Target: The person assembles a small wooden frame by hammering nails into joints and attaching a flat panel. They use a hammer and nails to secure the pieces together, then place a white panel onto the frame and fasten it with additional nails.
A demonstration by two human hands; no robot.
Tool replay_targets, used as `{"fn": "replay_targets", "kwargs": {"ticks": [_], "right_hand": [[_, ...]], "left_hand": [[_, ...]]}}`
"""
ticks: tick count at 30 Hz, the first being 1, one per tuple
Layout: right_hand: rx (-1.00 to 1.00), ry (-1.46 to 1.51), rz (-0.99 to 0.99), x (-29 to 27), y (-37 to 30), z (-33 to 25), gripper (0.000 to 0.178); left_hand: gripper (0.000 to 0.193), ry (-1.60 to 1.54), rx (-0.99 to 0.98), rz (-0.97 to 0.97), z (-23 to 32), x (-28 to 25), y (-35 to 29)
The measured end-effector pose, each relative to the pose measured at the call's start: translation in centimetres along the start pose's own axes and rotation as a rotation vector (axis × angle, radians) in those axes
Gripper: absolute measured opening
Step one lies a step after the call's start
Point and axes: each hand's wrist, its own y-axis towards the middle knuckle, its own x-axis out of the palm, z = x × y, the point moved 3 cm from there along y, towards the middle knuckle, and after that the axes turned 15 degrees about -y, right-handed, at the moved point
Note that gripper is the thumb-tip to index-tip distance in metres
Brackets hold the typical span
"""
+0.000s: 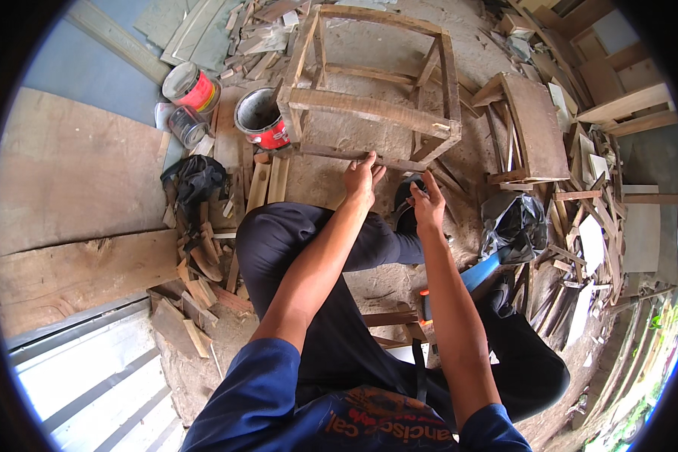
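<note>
A wooden stool-like frame (369,105) with posts and rails stands in front of me. Along its near lower side runs a thin dark wooden strip (324,152); whether it is joined to the frame I cannot tell. My left hand (360,183) is closed at the strip's middle, thumb and fingers around its near edge. At the strip's right end is my right hand (428,202), its forefinger stretched up against the wood and its thumb held apart. Part of the fingers of both hands is turned away from view.
Paint cans, among them an open red one (262,120), stand left of the frame. A second wooden piece (531,128) is at the right, near a black plastic bag (514,222) and a blue-handled tool (481,273). Wood scraps (576,248) litter the floor on both sides.
</note>
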Motion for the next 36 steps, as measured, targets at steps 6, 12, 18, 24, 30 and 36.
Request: {"fn": "replay_targets", "kwargs": {"ticks": [6,12,18,24,30,36], "right_hand": [[0.005,-0.001,-0.013,0.02,-0.06,-0.07,0.059],[0.017,0.004,-0.017,0.01,-0.22,-0.22,0.059],[0.004,-0.005,-0.025,-0.08,0.05,0.03,0.06],[0.005,-0.002,-0.05,-0.16,0.12,0.17,0.062],[0.004,0.0,-0.052,-0.07,0.24,0.2,0.061],[0.002,-0.013,-0.046,-0.24,0.09,0.04,0.061]], "left_hand": [[0.054,-0.011,-0.008,-0.014,-0.09,-0.33,0.6],[0.077,-0.001,-0.023,-0.067,-0.05,-0.42,0.74],[0.079,-0.009,-0.037,-0.076,-0.01,-0.4,0.74],[0.067,-0.007,-0.016,-0.039,0.16,-0.23,0.31],[0.029,-0.003,0.001,-0.039,-0.01,-0.31,0.48],[0.028,-0.002,0.01,-0.033,-0.22,-0.35,0.49]]}}
